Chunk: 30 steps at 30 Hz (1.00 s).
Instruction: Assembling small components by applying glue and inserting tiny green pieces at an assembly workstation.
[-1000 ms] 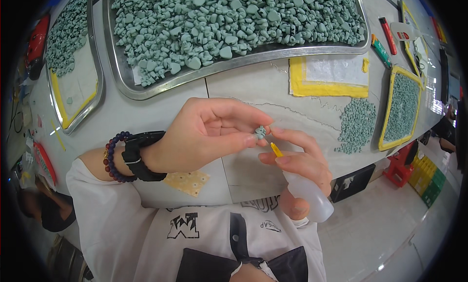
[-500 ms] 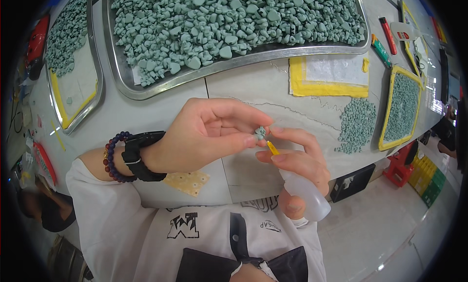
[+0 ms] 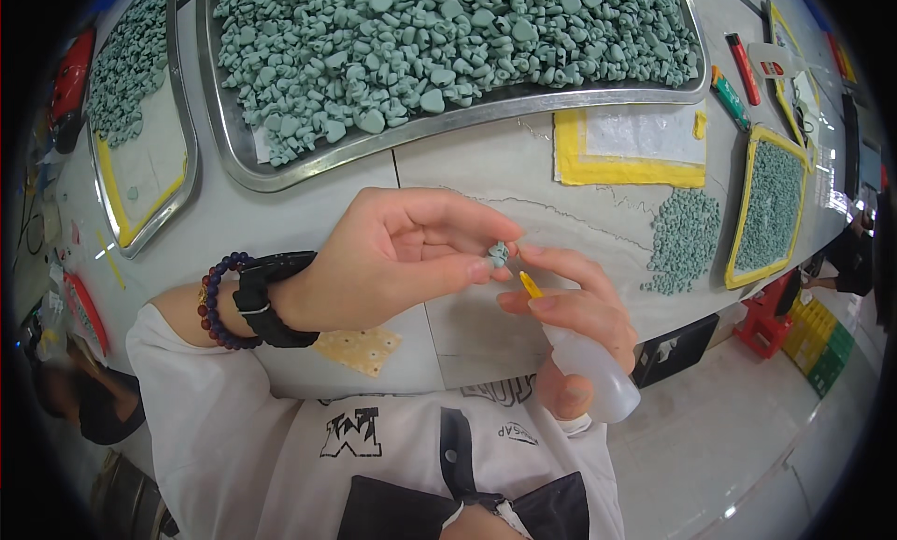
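Note:
Between the thumb and fingertips of my left hand (image 3: 411, 250) is a small grey-green molded piece (image 3: 498, 253); its exact kind is too small to tell. My right hand (image 3: 584, 311) is wrapped round a translucent white squeeze bottle (image 3: 598, 376) with a yellow nozzle (image 3: 530, 284). The nozzle's tip points up at the piece, a small gap below it. My right index fingertip is close beside the piece. A dark watch and a beaded bracelet are on my left wrist.
Ahead stands a metal tray (image 3: 374, 152) heaped with grey-green pieces; another tray (image 3: 192, 171) is at left. Loose tiny pieces (image 3: 687, 241) lie at right beside a yellow-edged tray (image 3: 794, 218). A yellow-bordered sheet (image 3: 631, 174), a red marker (image 3: 744, 68) and a patterned yellow cloth (image 3: 363, 349) also lie here.
My right hand has shifted slightly right and down with the squeeze bottle, so the nozzle tip has drawn away from the small piece. My left hand has stayed in place.

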Each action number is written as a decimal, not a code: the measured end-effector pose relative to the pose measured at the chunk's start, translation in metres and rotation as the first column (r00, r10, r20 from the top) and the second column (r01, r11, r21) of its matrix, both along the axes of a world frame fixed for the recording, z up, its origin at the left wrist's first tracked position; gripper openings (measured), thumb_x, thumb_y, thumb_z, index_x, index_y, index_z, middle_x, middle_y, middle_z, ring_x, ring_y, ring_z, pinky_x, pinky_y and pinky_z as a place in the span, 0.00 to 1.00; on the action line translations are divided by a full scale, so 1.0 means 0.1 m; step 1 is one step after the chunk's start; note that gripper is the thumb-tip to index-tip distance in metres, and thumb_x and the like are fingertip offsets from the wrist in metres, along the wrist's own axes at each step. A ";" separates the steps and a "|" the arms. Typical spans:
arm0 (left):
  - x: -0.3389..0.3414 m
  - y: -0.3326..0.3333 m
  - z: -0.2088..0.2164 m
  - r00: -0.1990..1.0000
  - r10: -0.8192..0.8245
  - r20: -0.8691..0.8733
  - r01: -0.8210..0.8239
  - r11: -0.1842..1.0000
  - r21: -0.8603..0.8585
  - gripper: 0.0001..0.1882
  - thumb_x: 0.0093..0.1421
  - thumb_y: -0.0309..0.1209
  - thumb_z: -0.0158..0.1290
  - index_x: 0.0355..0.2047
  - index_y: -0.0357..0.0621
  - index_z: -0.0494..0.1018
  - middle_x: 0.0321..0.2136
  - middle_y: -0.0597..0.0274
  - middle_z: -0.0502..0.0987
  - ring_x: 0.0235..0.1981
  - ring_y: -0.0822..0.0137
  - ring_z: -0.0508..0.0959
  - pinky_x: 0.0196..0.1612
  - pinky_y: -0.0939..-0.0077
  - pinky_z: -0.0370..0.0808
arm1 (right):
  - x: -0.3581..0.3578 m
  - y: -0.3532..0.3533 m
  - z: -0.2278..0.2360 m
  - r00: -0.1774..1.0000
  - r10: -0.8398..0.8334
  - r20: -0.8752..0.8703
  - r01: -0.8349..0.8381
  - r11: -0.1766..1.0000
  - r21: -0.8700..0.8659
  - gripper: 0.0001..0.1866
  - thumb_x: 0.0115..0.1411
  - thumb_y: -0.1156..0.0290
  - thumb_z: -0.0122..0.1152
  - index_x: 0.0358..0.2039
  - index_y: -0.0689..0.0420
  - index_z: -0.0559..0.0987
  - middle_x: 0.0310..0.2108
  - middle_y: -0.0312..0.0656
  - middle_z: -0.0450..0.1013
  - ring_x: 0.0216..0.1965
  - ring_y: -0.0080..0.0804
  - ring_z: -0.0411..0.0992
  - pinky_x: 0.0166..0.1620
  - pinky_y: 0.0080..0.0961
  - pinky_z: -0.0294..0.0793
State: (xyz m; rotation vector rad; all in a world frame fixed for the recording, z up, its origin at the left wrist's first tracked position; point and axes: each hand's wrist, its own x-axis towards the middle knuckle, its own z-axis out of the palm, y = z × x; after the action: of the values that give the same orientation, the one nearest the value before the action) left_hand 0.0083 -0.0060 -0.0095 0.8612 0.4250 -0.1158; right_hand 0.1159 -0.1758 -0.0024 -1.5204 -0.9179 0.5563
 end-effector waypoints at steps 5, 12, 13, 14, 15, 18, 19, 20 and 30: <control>0.02 0.01 0.01 1.000 -0.007 0.009 0.007 1.000 0.023 0.16 0.56 0.15 0.47 0.47 0.29 0.67 0.44 0.51 0.72 0.43 0.65 0.76 0.48 0.75 0.74 | 0.04 -0.03 0.05 1.000 0.011 0.017 -0.011 1.000 0.029 0.28 0.58 0.46 0.49 0.33 0.63 0.75 0.27 0.45 0.76 0.42 0.50 0.72 0.42 0.43 0.69; -0.03 -0.01 0.00 1.000 -0.019 0.009 0.018 0.995 0.098 0.16 0.56 0.16 0.48 0.46 0.29 0.67 0.42 0.51 0.73 0.41 0.65 0.77 0.46 0.75 0.74 | 0.42 -0.01 -0.02 0.798 -0.010 0.603 0.162 0.967 -0.198 0.15 0.49 0.66 0.59 0.37 0.59 0.76 0.32 0.44 0.74 0.44 0.45 0.70 0.46 0.42 0.67; -0.03 -0.01 0.00 1.000 -0.011 0.000 0.011 0.995 0.097 0.16 0.55 0.15 0.48 0.45 0.29 0.68 0.42 0.52 0.74 0.41 0.66 0.77 0.46 0.76 0.74 | 0.48 -0.02 -0.07 0.723 0.070 0.687 0.141 0.959 -0.245 0.13 0.48 0.71 0.58 0.37 0.58 0.76 0.33 0.44 0.74 0.45 0.44 0.69 0.48 0.42 0.66; -0.03 -0.01 0.00 1.000 -0.001 -0.011 0.003 0.995 0.096 0.16 0.55 0.14 0.49 0.45 0.29 0.68 0.41 0.53 0.74 0.41 0.67 0.77 0.46 0.77 0.74 | 0.52 -0.04 -0.08 0.637 0.153 0.755 0.124 0.947 -0.296 0.13 0.47 0.75 0.57 0.37 0.57 0.76 0.34 0.44 0.74 0.45 0.43 0.68 0.49 0.42 0.65; -0.03 -0.02 0.00 1.000 -0.012 -0.003 0.013 0.995 0.097 0.16 0.55 0.14 0.49 0.45 0.29 0.68 0.41 0.53 0.74 0.41 0.67 0.77 0.46 0.77 0.74 | 0.51 -0.06 -0.05 0.633 0.145 0.761 0.137 0.946 -0.295 0.13 0.47 0.75 0.57 0.37 0.57 0.76 0.34 0.44 0.74 0.45 0.43 0.68 0.49 0.42 0.65; -0.01 -0.05 -0.04 1.000 0.023 0.005 -0.023 0.992 0.124 0.16 0.55 0.16 0.49 0.45 0.29 0.68 0.41 0.52 0.74 0.40 0.67 0.77 0.45 0.77 0.74 | 0.35 -0.09 0.16 0.564 0.137 0.814 0.248 0.913 -0.325 0.17 0.43 0.78 0.57 0.37 0.56 0.77 0.34 0.43 0.73 0.44 0.43 0.68 0.49 0.41 0.65; -0.03 -0.04 -0.05 1.000 0.008 0.014 -0.009 0.993 0.120 0.16 0.55 0.16 0.49 0.45 0.29 0.68 0.41 0.52 0.74 0.40 0.67 0.77 0.45 0.77 0.74 | 0.22 -0.07 0.25 0.641 0.033 0.767 0.169 0.969 -0.183 0.16 0.42 0.76 0.56 0.36 0.56 0.77 0.34 0.42 0.73 0.43 0.41 0.69 0.49 0.41 0.65; -0.01 -0.04 -0.04 1.000 0.020 0.003 -0.020 0.992 0.128 0.16 0.55 0.16 0.49 0.45 0.29 0.68 0.41 0.52 0.74 0.40 0.67 0.77 0.45 0.77 0.74 | 0.09 -0.05 0.38 0.712 -0.063 0.700 0.127 0.991 -0.040 0.16 0.41 0.75 0.56 0.35 0.55 0.77 0.34 0.42 0.72 0.42 0.39 0.69 0.48 0.41 0.65; -0.04 -0.03 -0.11 1.000 0.010 0.003 -0.011 0.968 0.249 0.16 0.55 0.19 0.49 0.46 0.32 0.67 0.40 0.49 0.74 0.36 0.67 0.77 0.40 0.79 0.74 | -0.24 0.35 0.97 0.993 -0.108 0.051 0.060 0.818 0.572 0.05 0.52 0.64 0.54 0.27 0.50 0.71 0.32 0.37 0.71 0.26 0.35 0.69 0.24 0.32 0.66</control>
State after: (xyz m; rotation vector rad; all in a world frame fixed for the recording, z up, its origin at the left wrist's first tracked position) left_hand 0.0045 -0.0093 -0.0207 1.1061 0.4483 -0.0522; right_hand 0.0918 -0.1407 0.0951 -1.0306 -0.9665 0.1248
